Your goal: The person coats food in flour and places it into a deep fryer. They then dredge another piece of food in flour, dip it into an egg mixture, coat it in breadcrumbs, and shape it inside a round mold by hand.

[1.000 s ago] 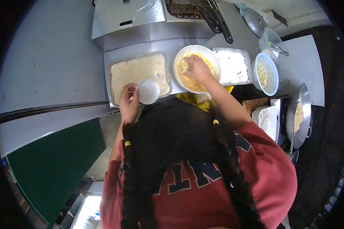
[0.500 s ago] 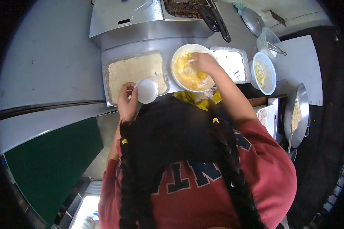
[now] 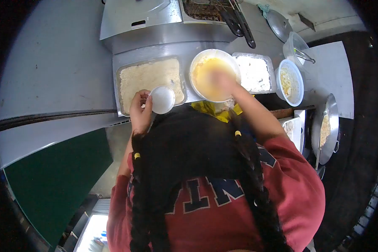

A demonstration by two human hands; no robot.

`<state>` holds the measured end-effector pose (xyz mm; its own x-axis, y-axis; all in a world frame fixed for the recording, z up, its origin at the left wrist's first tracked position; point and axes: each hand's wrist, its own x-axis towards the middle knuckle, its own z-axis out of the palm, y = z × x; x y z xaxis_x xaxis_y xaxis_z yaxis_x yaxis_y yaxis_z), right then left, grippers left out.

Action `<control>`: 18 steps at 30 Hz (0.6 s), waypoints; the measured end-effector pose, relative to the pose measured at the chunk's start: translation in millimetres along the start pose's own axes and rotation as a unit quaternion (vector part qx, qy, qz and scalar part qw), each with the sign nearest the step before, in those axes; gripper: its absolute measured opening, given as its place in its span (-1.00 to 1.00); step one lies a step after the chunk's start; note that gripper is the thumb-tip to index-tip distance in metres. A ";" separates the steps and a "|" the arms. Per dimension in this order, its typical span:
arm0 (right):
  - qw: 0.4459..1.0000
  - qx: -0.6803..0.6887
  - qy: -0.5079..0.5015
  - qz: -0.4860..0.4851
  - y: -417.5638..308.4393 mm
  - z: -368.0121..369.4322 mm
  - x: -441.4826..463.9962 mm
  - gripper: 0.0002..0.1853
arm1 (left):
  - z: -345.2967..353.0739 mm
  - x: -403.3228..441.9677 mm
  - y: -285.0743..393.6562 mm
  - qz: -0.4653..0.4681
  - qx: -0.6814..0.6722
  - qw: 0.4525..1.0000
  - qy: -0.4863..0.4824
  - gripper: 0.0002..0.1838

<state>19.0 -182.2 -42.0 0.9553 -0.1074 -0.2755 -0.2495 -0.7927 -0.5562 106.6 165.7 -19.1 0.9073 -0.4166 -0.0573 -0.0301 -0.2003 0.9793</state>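
My left hand [image 3: 140, 110] pinches the rim of a small white round cup [image 3: 163, 100], over the near right corner of a metal tray [image 3: 118, 90] spread with pale crumbly flour [image 3: 149, 80]. Inside a white bowl [image 3: 192, 80], my right hand [image 3: 224, 82] is in a yellow, egg-like mixture [image 3: 207, 71]. Motion smears its fingers, so their shape is unclear. Just below the bowl lies a yellow bag [image 3: 210, 110] with something pale in it.
Right of the bowl is a foil-like tray [image 3: 254, 73] of white powder. Beyond it stand a blue-white bowl [image 3: 289, 82] of shredded food and a clear container [image 3: 295, 44]. A wok [image 3: 332, 130] sits at far right. Black-handled tools [image 3: 241, 27] rest on the fryer [image 3: 143, 21] behind.
My right hand has moved within the bowl and is now blurred, and the yellow mixture looks smoother. My left hand keeps the cup in nearly the same place.
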 end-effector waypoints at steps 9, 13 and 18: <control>0.981 -0.161 0.050 0.092 -12.1 -29.0 -12.7 -0.49 | 1.6 -1.2 -2.0 -0.015 -0.008 1.000 -0.005 -0.84; 0.981 -0.180 0.055 -0.047 15.9 -3.0 -12.3 -0.39 | 0.6 -2.0 -2.4 -0.061 -0.028 0.998 0.003 -0.83; 0.996 -0.022 0.014 0.087 9.8 -11.0 -8.1 -0.48 | -1.4 -2.6 -18.9 -0.106 -0.088 0.990 0.029 -0.83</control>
<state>10.6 -195.7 -36.6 0.9028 -0.2613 -0.3415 -0.4044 -0.7861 -0.4675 105.4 171.8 -37.2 0.9080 -0.3294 -0.2588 0.2323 -0.1184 0.9654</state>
